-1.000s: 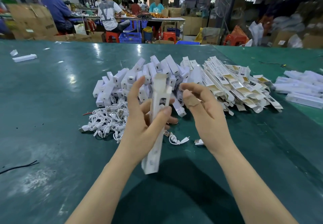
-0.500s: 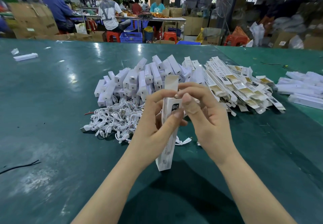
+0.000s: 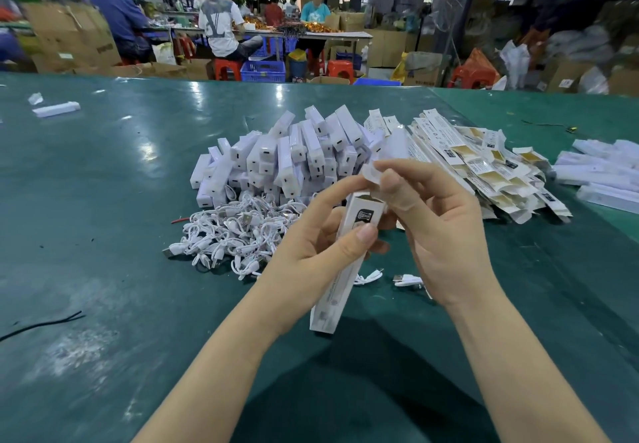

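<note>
A long narrow white carton [image 3: 340, 276] stands tilted above the green table [image 3: 103, 235], its top end open. My left hand [image 3: 311, 252] grips the carton near its top, thumb across the printed front. My right hand [image 3: 439, 228] pinches the carton's top flap [image 3: 371, 173] between thumb and forefinger, bending it over the opening. Whatever is inside the carton is hidden.
Behind my hands lie a heap of white plastic devices [image 3: 297, 155], a tangle of short white cables [image 3: 228, 235], and a pile of flat unfolded cartons [image 3: 484, 166]. Filled cartons [image 3: 601, 173] lie at the right edge. Two loose cables [image 3: 408, 278] lie near my right wrist.
My right hand came in from beside the carton and took hold of its top flap, now folding it down. The left hand kept its grip and shifted the carton slightly right.
</note>
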### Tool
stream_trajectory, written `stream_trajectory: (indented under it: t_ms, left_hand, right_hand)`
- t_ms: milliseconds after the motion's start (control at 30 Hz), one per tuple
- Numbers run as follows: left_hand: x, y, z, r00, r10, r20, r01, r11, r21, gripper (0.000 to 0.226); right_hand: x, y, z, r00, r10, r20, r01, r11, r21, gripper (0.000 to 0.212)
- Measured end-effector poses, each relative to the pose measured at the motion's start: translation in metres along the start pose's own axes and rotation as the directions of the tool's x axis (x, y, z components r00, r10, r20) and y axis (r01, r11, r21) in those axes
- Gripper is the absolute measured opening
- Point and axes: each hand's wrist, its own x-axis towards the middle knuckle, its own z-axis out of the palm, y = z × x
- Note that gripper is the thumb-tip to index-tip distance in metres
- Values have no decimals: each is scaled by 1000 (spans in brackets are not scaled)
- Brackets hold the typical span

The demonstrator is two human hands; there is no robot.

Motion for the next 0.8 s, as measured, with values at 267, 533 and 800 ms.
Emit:
stream_trajectory:
  t_ms: [267,533,800]
  left_hand:
    - [-2,-2,1,1000,16,-23,-17,1000,-17,58]
    - [1,-7,-1,1000,-11,-7,11,1000,23,55]
    - [3,-12,-1,999,-15,29,11,992,122,65]
  right_hand:
    - [-1,0,-6,999,-47,-17,43,983,-177,10]
    - [0,1,0,995,-37,-94,27,994,-106,18]
    - [2,-3,-5,997,5,-83,-17,991,-135,18]
